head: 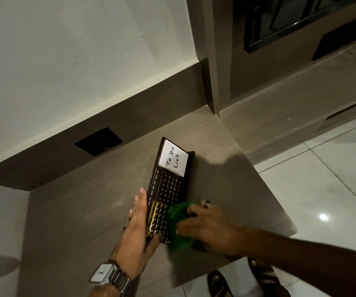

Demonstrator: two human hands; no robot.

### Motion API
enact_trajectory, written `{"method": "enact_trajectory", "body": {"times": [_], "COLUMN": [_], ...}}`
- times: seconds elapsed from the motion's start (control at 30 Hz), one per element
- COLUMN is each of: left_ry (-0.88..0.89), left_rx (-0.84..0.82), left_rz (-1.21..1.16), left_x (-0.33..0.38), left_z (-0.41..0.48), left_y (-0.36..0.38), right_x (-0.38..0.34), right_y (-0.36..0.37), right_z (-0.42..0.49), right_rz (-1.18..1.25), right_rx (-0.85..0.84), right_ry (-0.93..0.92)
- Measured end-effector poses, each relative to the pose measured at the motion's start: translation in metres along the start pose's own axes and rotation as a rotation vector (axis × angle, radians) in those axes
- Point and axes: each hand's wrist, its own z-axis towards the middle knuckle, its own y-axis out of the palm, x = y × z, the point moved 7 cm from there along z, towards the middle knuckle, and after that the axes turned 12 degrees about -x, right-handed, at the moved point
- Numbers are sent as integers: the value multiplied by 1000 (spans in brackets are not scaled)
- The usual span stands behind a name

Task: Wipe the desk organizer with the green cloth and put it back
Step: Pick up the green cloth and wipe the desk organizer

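Observation:
The dark desk organizer [167, 187] lies on the brown desk [83, 211], with a printed calendar face and a white "To Do List" card at its far end. My left hand [137, 228] presses flat against its left side, thumb under the near end, steadying it. My right hand [209, 227] holds the bunched green cloth [178, 224] against the organizer's near right part. The cloth hides the near right corner.
A black wall socket plate [98, 141] sits on the upstand behind the desk. The desk's right edge [279, 202] drops to a white tiled floor [333, 189]. My sandalled feet [217, 284] show below. A dark cabinet [290, 28] stands at the upper right.

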Motion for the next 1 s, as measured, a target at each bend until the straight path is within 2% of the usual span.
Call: {"method": "enact_trajectory", "body": {"times": [0.07, 0.17, 0.37, 0.5, 0.6, 0.7, 0.8, 0.9, 0.97, 1.0], "left_ry": [-22, -25, -23, 15, 8, 4, 22, 17, 3, 7], "left_rx": [5, 13, 15, 7, 4, 16, 27, 33, 26, 26], "left_rz": [6, 12, -17, 1, 22, 21, 26, 26, 9, -3], "left_x": [-2, -2, -1, 5, 6, 8, 11, 11, 10, 11], "left_z": [0, 0, 0, 0, 1, 0, -1, 0, -1, -2], "left_y": [0, 2, 2, 1, 1, 0, -1, -2, -1, -1], "right_x": [34, 84, 100, 138, 152, 125, 68, 16, 0, 2], "right_y": [-17, -30, -31, -51, -59, -44, -14, 13, 13, 4], "right_z": [4, 17, 31, 23, 33, 31, 14, 3, -1, -3], "right_rz": [41, 49, 10, 66, 69, 12, 48, 42, 70, 83], "right_rx": [96, 73, 71, 248, 229, 215, 232, 130, 62, 86], "right_ry": [101, 277, 325, 558, 631, 593, 395, 201, 126, 117]}}
